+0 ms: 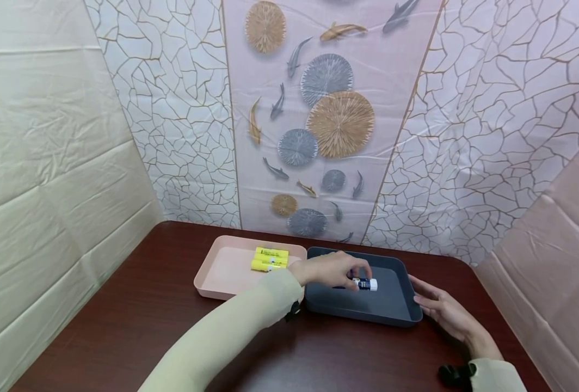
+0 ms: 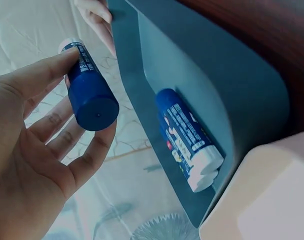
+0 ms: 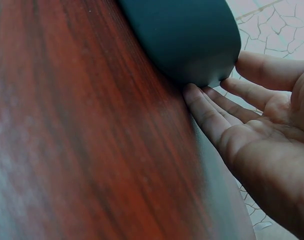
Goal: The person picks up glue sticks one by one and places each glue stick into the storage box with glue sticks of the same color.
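Note:
My left hand (image 1: 330,268) pinches a blue glue stick (image 1: 366,284) with a white end between thumb and fingers, above the dark grey tray (image 1: 389,305). The left wrist view shows this glue stick tilted, its blue base toward the camera. Other blue-and-white glue sticks (image 2: 184,132) lie side by side inside the tray, near the end beside the pink tray; my left hand mostly covers them in the head view. My right hand (image 1: 446,313) touches the tray's right end from outside, its extended fingers (image 3: 207,112) against the corner and low edge.
A pink tray (image 1: 221,272) stands against the dark tray's left end and holds several yellow cylinders (image 1: 270,259) lying side by side. Both trays are near the back of the dark red wooden table (image 1: 137,326). Patterned cloth walls (image 1: 186,109) rise behind and at both sides.

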{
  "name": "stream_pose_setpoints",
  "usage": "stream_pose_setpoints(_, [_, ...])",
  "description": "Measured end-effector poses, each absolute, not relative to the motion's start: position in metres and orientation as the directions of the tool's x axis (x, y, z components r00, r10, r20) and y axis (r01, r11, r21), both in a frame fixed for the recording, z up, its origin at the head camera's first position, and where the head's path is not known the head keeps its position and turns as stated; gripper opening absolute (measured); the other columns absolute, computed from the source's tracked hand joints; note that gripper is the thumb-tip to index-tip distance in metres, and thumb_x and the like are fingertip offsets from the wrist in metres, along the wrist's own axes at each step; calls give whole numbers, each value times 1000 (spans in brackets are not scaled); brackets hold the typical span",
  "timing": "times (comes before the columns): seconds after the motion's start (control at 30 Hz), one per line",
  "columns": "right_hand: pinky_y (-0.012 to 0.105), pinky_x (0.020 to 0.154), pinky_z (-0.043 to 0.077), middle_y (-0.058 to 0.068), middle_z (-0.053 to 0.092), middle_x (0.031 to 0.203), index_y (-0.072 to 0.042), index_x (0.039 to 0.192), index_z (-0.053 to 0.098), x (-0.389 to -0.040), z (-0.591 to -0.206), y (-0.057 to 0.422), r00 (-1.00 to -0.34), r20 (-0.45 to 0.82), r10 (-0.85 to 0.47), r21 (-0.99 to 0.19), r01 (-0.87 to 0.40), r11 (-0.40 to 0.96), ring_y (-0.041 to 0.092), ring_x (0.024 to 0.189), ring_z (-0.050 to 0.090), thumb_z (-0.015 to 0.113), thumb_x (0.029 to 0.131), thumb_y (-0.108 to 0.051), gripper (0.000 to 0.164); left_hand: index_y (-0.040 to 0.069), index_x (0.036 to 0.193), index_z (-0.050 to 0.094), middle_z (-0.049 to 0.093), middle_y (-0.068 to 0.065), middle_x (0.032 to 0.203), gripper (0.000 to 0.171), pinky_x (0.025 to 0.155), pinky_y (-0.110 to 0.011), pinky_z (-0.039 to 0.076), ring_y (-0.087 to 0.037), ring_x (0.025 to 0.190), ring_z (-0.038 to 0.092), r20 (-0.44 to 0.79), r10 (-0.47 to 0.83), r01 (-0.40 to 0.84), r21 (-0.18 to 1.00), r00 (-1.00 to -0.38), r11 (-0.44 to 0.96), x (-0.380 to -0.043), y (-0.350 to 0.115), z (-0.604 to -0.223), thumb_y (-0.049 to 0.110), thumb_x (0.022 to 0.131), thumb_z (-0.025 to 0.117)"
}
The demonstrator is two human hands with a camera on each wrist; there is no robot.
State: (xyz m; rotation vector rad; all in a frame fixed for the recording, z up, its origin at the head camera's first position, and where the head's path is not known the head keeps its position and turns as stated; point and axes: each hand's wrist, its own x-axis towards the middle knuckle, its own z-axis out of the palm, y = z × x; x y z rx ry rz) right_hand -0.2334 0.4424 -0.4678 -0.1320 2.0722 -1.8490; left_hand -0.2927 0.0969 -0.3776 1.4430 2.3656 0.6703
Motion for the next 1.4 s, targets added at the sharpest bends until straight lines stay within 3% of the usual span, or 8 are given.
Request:
stream_pose_setpoints(0.47, [23, 100, 50, 26, 1, 171, -5, 167, 4, -232, -468, 443, -923, -185, -337, -980, 147, 133, -2, 127, 55, 50, 111, -14, 73, 25, 127, 60, 62, 4, 99, 34, 69, -24, 47, -11, 77, 57, -133, 860, 746, 445, -492, 495, -321, 107, -382, 16, 98, 75])
stream_pose_setpoints(0.93, [24, 100, 50, 26, 3, 171, -6, 167, 6, -233, -469, 443, -927, -192, -322, -979, 157, 132, 1, 127, 56, 52, 110, -14, 74, 30, 130, 60, 61, 3, 95, 40, 69, -25, 45, -12, 80, 53, -235, 812, 740, 336, -533, 583, -328, 112, -386, 20, 95, 79])
stream_pose_setpoints(1.4, [24, 101, 50, 26, 5, 171, -6, 167, 6, -232, -469, 443, -929, -197, -315, -978, 163, 132, 2, 128, 57, 52, 110, -15, 74, 31, 138, 60, 60, 2, 111, 50, 71, -28, 46, -16, 87, 55, -261, 811, 772, 257, -524, 581, -337, 125, -388, 15, 95, 78])
